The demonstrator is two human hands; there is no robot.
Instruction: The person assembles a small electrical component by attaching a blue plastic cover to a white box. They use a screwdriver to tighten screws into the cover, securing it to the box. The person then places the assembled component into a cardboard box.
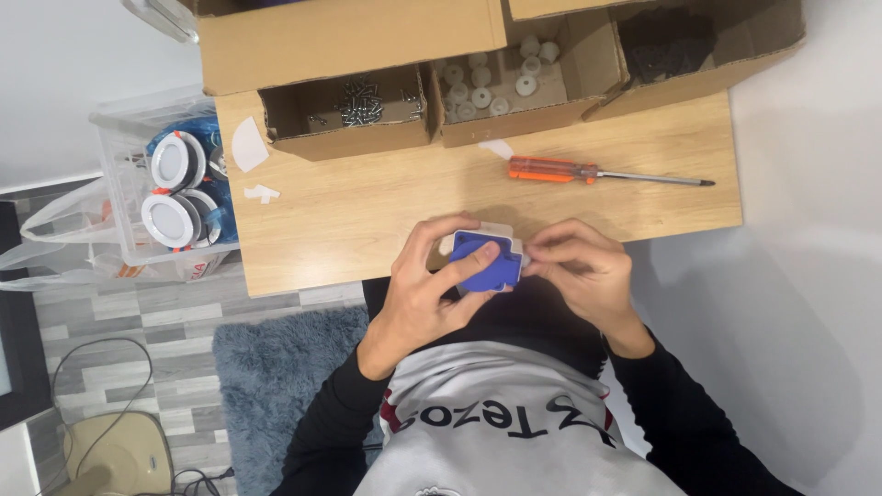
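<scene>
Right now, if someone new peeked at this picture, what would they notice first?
First, the small blue and white plastic block held by the left hand and right hand at the near edge of the wooden table. Next, the orange-handled screwdriver lying just beyond, before the open cardboard boxes of screws and white caps.

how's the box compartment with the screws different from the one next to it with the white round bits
The left cardboard compartment holds a small clump of dark metal screws bunched toward its back right corner; the middle compartment holds white round caps scattered loosely across its floor. The screws are thin and shiny, the caps squat and matte. The caps' compartment looks fuller. Both are open-topped brown cardboard sections side by side at the back of the wooden table.
</scene>
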